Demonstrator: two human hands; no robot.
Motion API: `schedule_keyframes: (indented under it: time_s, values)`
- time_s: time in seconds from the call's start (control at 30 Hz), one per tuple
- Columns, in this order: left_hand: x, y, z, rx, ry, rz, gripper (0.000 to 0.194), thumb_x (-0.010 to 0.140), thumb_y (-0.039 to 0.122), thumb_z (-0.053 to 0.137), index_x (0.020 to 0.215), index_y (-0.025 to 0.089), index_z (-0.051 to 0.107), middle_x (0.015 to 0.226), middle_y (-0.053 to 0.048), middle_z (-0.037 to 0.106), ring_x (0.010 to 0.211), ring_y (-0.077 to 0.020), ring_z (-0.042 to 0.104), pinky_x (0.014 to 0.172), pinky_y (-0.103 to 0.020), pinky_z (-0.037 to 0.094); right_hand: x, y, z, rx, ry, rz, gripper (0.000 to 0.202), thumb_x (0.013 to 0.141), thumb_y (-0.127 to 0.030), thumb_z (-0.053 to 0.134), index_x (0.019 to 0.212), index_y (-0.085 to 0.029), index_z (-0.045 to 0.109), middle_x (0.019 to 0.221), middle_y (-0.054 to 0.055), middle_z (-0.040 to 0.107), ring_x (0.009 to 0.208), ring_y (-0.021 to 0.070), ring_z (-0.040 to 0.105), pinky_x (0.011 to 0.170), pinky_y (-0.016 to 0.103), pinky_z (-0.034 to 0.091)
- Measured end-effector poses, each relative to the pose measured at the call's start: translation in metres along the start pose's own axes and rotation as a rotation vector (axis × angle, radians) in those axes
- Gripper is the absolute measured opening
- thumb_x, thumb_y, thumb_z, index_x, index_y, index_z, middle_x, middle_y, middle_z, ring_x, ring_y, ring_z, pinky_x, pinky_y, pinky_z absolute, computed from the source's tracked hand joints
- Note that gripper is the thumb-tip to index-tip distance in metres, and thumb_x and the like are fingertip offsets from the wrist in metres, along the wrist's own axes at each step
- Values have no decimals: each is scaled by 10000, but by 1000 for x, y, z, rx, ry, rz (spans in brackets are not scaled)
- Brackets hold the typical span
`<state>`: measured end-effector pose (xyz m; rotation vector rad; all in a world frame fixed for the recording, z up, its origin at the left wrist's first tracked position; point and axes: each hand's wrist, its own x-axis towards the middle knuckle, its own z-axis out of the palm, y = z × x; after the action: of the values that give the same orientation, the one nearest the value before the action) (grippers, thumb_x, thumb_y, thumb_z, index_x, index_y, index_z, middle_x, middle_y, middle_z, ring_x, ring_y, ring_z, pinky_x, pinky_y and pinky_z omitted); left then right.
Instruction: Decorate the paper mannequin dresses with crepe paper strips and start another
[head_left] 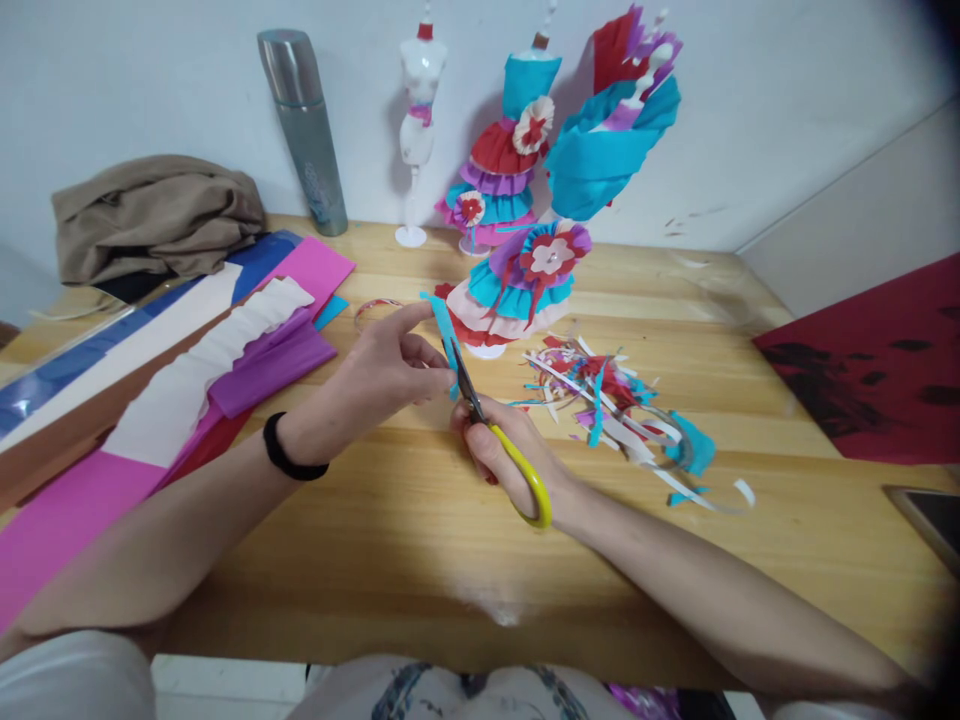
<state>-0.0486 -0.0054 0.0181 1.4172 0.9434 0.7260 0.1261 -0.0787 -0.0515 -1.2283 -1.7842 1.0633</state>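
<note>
My left hand [397, 360] pinches a narrow strip of blue crepe paper [444, 322] between finger and thumb, above the middle of the table. In my right hand [510, 450] is a pair of scissors with yellow handles [529, 480]. Their dark blades point up and away from me, lying along the blue strip close to my left thumb. I cannot tell whether the blades are cutting into the paper. Just beyond my hands stands a small dress form in a ruffled paper skirt [517, 285] with a pale pink flower on it.
Paper scraps [600, 390] lie heaped to the right. Several crepe paper sheets [172, 410] cover the left side. At the back stand a thermos [304, 130], a bare white mannequin [417, 140] and another dressed one [504, 150]. A brown cloth [154, 215] sits back left; a red sheet [885, 360] is at right.
</note>
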Motion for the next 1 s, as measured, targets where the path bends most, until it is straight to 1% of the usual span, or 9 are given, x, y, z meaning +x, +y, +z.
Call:
schedule_keyframes:
  time_s: [0.17,0.23,0.3,0.4,0.5,0.63,0.77,0.9,1.0]
  values:
    - [2,-10,3,-66,17,34,516,624,110,708,1113,166,554,569,74,608,511,-107,533,518,-242,397,0,1,0,22,-18,8,491,945,-681,394,811,-219,491,598,-14,475,561,157,467,510,273,375]
    - [3,-12,3,-90,20,32,546,616,93,720,1130,171,551,573,71,615,527,-114,548,520,-243,385,-1,2,0,41,-26,9,517,945,-708,382,820,-219,494,602,-15,477,557,155,463,511,274,375]
    - [2,-11,3,-85,10,28,528,615,83,723,1109,179,564,592,62,623,547,-116,557,523,-243,381,-1,3,0,59,-25,-6,551,938,-742,371,825,-218,499,607,-15,480,557,153,462,514,274,377]
    - [2,-8,3,-39,8,48,475,625,102,702,1083,171,594,640,53,621,536,-98,526,517,-244,381,-1,0,0,67,-18,0,582,926,-771,364,824,-217,506,609,-17,479,556,151,462,516,274,378]
    - [2,-7,3,-21,21,39,511,611,141,710,1110,144,601,666,51,616,544,-94,527,519,-241,384,-2,-5,0,69,-7,39,549,938,-734,382,839,-213,523,599,-21,481,549,152,467,512,273,379]
    - [3,-10,5,-43,40,8,621,592,134,713,1196,130,568,606,68,600,572,-122,565,534,-234,389,-3,-5,-1,62,-5,36,495,952,-677,403,842,-210,527,594,-20,486,545,152,472,505,271,379]
    - [2,-13,6,-60,41,19,568,604,104,717,1149,161,566,599,64,612,579,-133,588,533,-231,378,-1,3,0,62,-23,1,523,946,-709,390,842,-213,517,602,-19,492,544,147,467,503,268,378]
    - [1,-13,8,-62,36,30,505,620,96,712,1086,174,534,606,79,605,574,-115,586,549,-223,390,0,5,0,84,-20,-13,547,938,-738,383,844,-215,512,593,-24,482,534,144,455,500,268,374]
    - [0,-13,9,-55,28,34,537,636,109,701,1140,149,520,614,75,608,579,-108,579,549,-221,389,0,4,-1,81,-30,-6,543,939,-732,376,849,-215,515,581,-26,476,531,146,449,500,271,375]
